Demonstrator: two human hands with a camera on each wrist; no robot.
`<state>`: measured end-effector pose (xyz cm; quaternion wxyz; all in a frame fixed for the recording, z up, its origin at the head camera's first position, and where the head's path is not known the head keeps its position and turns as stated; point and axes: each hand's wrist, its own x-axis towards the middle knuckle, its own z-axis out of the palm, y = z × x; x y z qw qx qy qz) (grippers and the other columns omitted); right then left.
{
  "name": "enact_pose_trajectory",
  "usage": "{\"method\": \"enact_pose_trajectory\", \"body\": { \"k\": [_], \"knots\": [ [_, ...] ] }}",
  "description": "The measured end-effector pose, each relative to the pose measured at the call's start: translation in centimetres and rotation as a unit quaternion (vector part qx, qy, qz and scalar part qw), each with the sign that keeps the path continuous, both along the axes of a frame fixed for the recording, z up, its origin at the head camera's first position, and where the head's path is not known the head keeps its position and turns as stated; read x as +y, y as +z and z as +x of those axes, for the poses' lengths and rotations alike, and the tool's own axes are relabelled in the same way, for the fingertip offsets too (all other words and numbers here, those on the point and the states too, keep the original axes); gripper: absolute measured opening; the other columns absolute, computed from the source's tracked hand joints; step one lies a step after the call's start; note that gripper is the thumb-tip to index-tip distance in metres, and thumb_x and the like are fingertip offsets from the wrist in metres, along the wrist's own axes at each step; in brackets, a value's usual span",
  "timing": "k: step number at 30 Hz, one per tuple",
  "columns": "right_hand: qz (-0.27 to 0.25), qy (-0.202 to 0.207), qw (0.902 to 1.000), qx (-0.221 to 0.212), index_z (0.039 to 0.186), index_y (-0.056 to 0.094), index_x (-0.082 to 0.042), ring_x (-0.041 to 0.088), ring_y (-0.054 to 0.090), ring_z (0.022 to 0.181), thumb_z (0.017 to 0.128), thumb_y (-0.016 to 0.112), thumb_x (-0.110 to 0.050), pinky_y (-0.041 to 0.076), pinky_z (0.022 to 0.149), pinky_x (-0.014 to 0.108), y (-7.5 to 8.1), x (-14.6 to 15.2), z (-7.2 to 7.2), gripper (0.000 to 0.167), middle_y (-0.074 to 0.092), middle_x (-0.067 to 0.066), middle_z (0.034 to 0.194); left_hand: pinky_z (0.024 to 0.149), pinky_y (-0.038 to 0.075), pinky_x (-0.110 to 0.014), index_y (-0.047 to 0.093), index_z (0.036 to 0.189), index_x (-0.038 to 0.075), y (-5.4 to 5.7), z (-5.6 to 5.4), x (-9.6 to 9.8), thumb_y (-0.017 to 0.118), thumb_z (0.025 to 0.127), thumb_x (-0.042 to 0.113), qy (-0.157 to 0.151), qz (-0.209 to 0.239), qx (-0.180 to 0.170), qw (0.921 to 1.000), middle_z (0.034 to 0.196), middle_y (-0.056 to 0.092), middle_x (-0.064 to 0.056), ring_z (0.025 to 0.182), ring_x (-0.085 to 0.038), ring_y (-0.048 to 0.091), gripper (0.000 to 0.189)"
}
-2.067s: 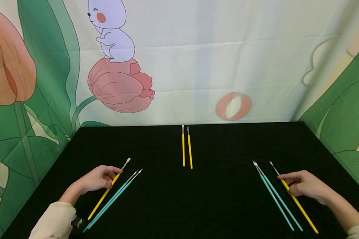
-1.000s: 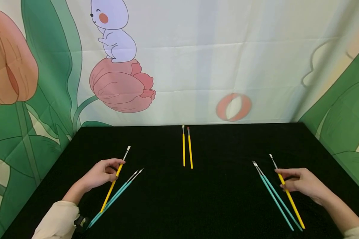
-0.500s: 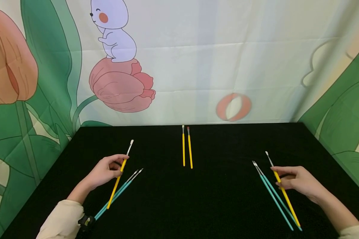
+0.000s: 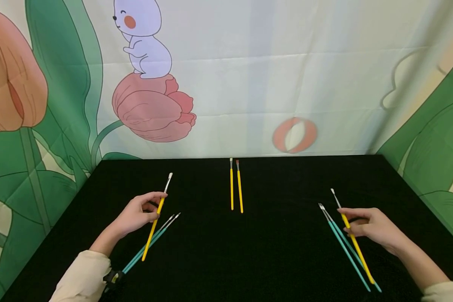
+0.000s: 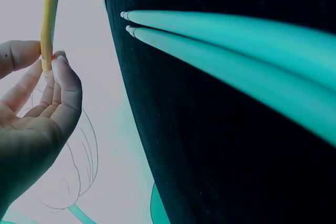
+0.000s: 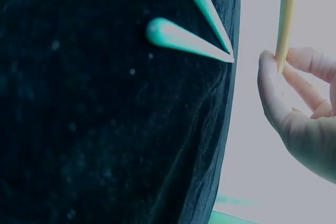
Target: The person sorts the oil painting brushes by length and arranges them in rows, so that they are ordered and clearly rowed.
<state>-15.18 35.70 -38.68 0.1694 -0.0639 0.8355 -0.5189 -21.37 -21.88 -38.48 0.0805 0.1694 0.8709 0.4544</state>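
My left hand (image 4: 137,214) pinches a yellow-handled paintbrush (image 4: 151,237) between thumb and fingers, its pale bristles pointing away from me. Under it, two teal paintbrushes (image 4: 140,253) lie side by side on the black cloth; the wrist hides their near ends in the head view. On the other side, my right hand (image 4: 373,226) pinches a second yellow paintbrush (image 4: 356,247), bristles also pointing away. This one overlaps the right of two more teal paintbrushes (image 4: 348,251), whose bristle ends meet. Both wrist views show the yellow handles (image 5: 50,14) (image 6: 286,19) held at the fingertips.
Two further yellow paintbrushes (image 4: 232,188) lie near the table's far edge at the middle, one with reddish bristles (image 4: 238,163). A black cloth (image 4: 272,251) covers the table. Behind it hangs a printed curtain (image 4: 226,84) with flowers and a white animal.
Both hands have lifted their yellow paintbrushes from beside the teal pairs and moved inward and away from me. The brushes now cross over the teal ones in the head view.
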Motion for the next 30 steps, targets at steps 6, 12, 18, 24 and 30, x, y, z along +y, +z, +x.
{"method": "enact_pose_trajectory", "body": {
  "k": [6, 12, 18, 24, 30],
  "knots": [
    [-0.007, 0.001, 1.0, 0.0, 0.133, 0.029, 0.013, 0.022, 0.062, 0.09, 0.082, 0.058, -0.005, 0.053, 0.074, 0.036, -0.1, -0.2, -0.2, 0.061, 0.057, 0.027, 0.106, 0.064, 0.051, -0.031, 0.044, 0.128, -0.001, 0.2, 0.0, 0.4, 0.059, 0.078, -0.004, -0.006, 0.006, 0.008, 0.9999, 0.112, 0.046, -0.022, 0.083, -0.023, 0.055, 0.053],
    [-0.012, -0.001, 0.9999, 0.001, 0.132, 0.03, 0.014, 0.022, 0.062, 0.09, 0.082, 0.059, -0.005, 0.053, 0.074, 0.036, -0.1, -0.4, -0.3, 0.061, 0.056, 0.028, 0.107, 0.064, 0.051, -0.031, 0.045, 0.128, 0.0, 0.5, -0.2, 0.9, 0.058, 0.078, -0.004, -0.006, 0.009, 0.01, 0.9999, 0.113, 0.046, -0.021, 0.083, -0.023, 0.054, 0.052],
    [-0.017, 0.002, 0.9999, 0.003, 0.132, 0.03, 0.014, 0.022, 0.062, 0.089, 0.083, 0.058, -0.004, 0.053, 0.074, 0.036, -0.1, -0.6, -0.4, 0.06, 0.054, 0.03, 0.11, 0.063, 0.052, -0.03, 0.046, 0.128, 0.001, 0.6, -0.4, 1.4, 0.058, 0.079, -0.005, -0.011, 0.016, 0.009, 0.9998, 0.113, 0.046, -0.023, 0.082, -0.024, 0.054, 0.051],
    [-0.017, 0.002, 0.9999, 0.001, 0.133, 0.029, 0.013, 0.023, 0.062, 0.088, 0.083, 0.058, -0.005, 0.053, 0.074, 0.037, 0.0, -0.9, -0.5, 0.06, 0.057, 0.027, 0.105, 0.064, 0.052, -0.032, 0.046, 0.128, 0.001, 0.6, -0.7, 2.1, 0.058, 0.08, -0.005, -0.011, 0.018, 0.015, 0.9997, 0.113, 0.047, -0.024, 0.083, -0.024, 0.054, 0.05],
    [-0.019, 0.004, 0.9998, 0.008, 0.132, 0.03, 0.013, 0.025, 0.063, 0.085, 0.083, 0.059, -0.006, 0.053, 0.073, 0.036, -0.1, -1.0, -0.7, 0.061, 0.058, 0.026, 0.102, 0.066, 0.052, -0.032, 0.046, 0.128, 0.002, 0.4, -1.1, 2.6, 0.058, 0.081, -0.006, -0.006, 0.021, 0.02, 0.9996, 0.113, 0.047, -0.023, 0.084, -0.024, 0.055, 0.05]
  ]
}}
